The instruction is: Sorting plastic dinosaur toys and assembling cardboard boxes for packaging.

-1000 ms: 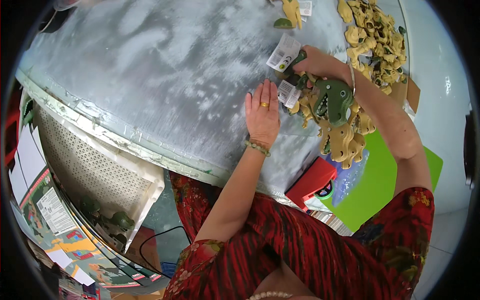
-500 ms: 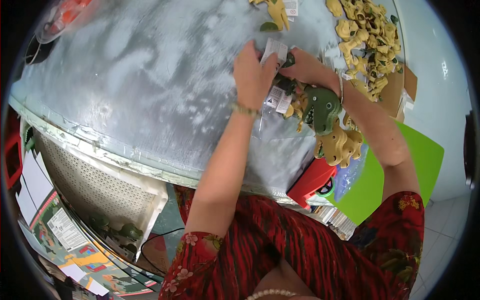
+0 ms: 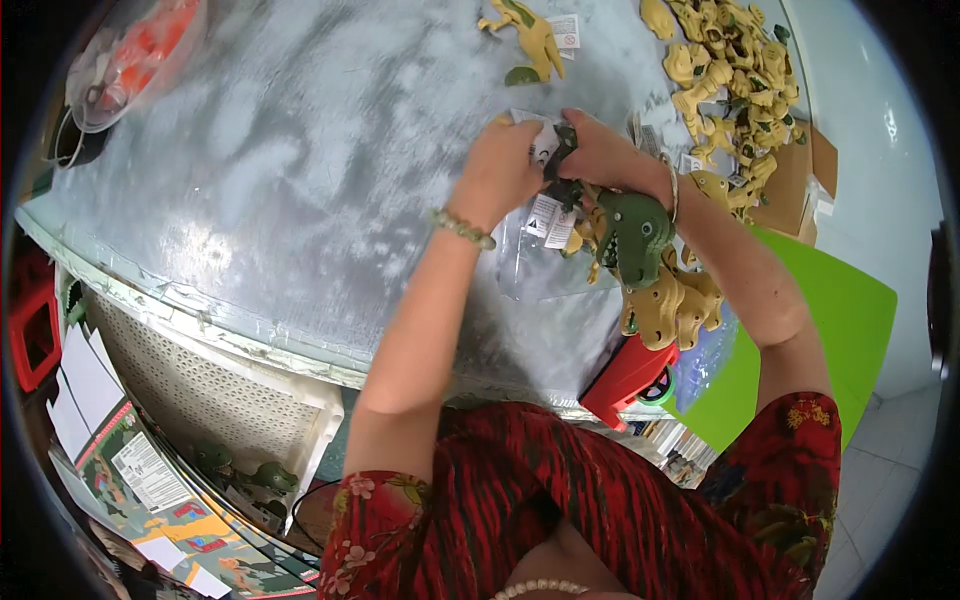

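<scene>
My left hand and my right hand meet over the grey table, both pinching a small white paper tag and a dark green part of a toy. A green toy dinosaur head lies just under my right wrist, with tan dinosaur toys beneath it. More white tags and a clear plastic bag lie below my hands. A bead bracelet circles my left wrist.
A heap of tan dinosaur toys fills the far right. One lone tan dinosaur stands at the top. A bag of orange items sits top left. A red object lies at the table's near edge, a white perforated crate below.
My left hand has moved up from the table surface to join my right hand at the tag. The view has shifted so the hands sit higher on the table.
</scene>
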The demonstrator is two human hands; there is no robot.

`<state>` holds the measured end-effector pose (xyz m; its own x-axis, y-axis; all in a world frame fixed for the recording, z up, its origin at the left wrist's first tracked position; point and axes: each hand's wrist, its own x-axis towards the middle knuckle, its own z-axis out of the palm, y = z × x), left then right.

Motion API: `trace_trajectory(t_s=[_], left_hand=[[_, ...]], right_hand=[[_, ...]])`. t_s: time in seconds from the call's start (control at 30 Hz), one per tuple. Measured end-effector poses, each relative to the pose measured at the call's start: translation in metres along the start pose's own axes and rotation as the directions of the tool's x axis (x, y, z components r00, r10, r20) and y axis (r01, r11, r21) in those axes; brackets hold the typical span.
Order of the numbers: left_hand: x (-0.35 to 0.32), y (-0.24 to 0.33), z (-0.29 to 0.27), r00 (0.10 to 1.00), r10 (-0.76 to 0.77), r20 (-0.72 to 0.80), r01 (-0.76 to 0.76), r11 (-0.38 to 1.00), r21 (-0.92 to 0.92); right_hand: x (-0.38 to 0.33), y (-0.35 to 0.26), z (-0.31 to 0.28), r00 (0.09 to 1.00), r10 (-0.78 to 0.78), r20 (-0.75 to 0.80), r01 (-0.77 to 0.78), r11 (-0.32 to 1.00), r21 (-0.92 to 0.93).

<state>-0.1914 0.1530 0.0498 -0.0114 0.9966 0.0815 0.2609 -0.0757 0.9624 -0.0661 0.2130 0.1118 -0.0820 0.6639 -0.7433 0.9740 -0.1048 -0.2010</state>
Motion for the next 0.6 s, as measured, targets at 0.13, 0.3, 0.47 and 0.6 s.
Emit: trace_trajectory(t_s=[0.13,0.3,0.47,0.6], left_hand=[[0.024,0.022,-0.008,0.973,0.117,0.2,-0.185,0.913,0.364],[0.02,0.029,-0.007,0.924,0.37,0.1,-0.35,0.709,0.612],[-0.017,0.013,0.021,0.914,-0.342,0.217,0.381,0.908,-0.175],[-0.052,0.015,0.051,0.96,-0.072,-0.271,0.043,0.993,-0.111]], right_hand=[[0.008,0.007,0.0,0.995,-0.096,0.019,0.097,0.995,-0.022],[0.001,-0.004,-0.002,0.994,-0.041,0.098,0.032,0.995,0.093],[0.0,0.002,-0.004,0.995,-0.096,-0.004,0.094,0.986,-0.135],[-0.003,-0.002,-0.004,0.997,-0.071,-0.001,0.07,0.991,-0.114]])
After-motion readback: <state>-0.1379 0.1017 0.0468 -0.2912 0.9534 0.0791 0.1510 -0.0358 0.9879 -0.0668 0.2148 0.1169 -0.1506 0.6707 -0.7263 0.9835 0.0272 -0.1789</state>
